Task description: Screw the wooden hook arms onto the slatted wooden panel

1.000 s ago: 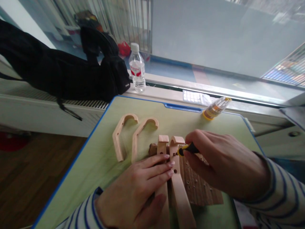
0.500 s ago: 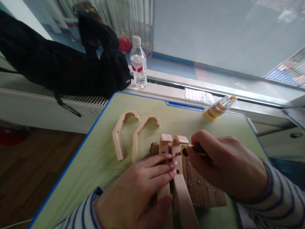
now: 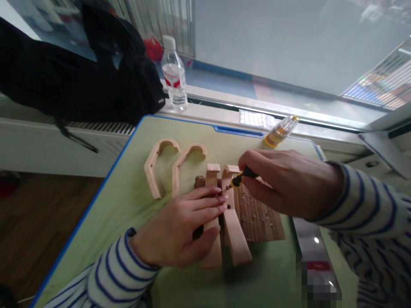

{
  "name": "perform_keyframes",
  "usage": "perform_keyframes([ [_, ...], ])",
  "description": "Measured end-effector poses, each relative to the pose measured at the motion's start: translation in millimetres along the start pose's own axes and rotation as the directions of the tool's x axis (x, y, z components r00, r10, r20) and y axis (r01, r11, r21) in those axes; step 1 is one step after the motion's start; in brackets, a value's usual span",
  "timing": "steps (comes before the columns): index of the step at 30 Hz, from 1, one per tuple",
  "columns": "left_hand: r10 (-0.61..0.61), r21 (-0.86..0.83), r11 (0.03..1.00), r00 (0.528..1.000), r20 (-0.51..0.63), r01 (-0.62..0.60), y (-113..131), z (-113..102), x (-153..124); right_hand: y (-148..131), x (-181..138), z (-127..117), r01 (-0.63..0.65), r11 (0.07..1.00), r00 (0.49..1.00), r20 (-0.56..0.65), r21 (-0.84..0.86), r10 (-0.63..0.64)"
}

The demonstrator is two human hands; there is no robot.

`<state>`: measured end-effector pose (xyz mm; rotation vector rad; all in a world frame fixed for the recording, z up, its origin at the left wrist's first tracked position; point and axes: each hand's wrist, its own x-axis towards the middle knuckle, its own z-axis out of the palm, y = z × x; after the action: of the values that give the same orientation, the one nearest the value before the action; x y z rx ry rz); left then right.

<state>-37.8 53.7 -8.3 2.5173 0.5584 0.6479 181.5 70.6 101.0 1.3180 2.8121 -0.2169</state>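
Observation:
My left hand [image 3: 180, 229] lies over a curved wooden hook piece [image 3: 212, 222], fingers and thumb gripping it and pressing it down. A second hook piece [image 3: 233, 218] stands right beside it, against a slatted wooden board [image 3: 258, 216] with small holes. My right hand [image 3: 289, 182] is closed on a black and yellow screwdriver [image 3: 240, 177], whose tip points at a hole near the top of the second hook piece. Two more loose wooden hooks [image 3: 154, 169] [image 3: 183, 164] lie side by side to the left on the green table [image 3: 128, 201].
A yellow-capped screwdriver handle case [image 3: 281, 130] lies at the table's far edge. A water bottle [image 3: 173, 77] and a black bag [image 3: 73, 81] rest on the windowsill. A dark flat object [image 3: 310, 244] lies at the right. The table's left edge drops to wooden floor.
The view has shifted, so everything sits higher and further left in the picture. Both hands keep their hold; the screwdriver tip stays at the hook piece's hole.

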Motion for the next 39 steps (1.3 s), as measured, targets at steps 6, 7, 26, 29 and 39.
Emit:
perform_keyframes([
  [6,0.012,0.002,1.0,1.0,-0.021,-0.011,-1.3,3.8,0.2,-2.4,5.6,-9.6,0.089,0.996,0.99,0.112,0.003,-0.088],
  [7,0.012,0.006,1.0,1.0,-0.022,-0.011,-1.2,3.6,0.3,-2.7,7.1,-8.9,0.095,0.996,0.989,0.116,0.001,-0.094],
  [26,-0.012,-0.023,1.0,1.0,0.009,0.013,0.4,0.6,-1.1,-2.9,11.9,15.3,-0.038,0.998,0.99,-0.136,-0.047,0.031],
  [29,-0.013,-0.032,0.999,1.0,0.006,0.013,1.3,0.5,-1.2,-9.7,8.8,18.4,-0.163,0.986,0.976,-0.152,-0.037,0.155],
  [39,-0.016,-0.057,0.998,1.0,0.002,0.016,-0.1,-2.0,-0.7,-13.6,0.6,15.8,-0.198,0.968,0.975,-0.066,0.153,0.21],
])
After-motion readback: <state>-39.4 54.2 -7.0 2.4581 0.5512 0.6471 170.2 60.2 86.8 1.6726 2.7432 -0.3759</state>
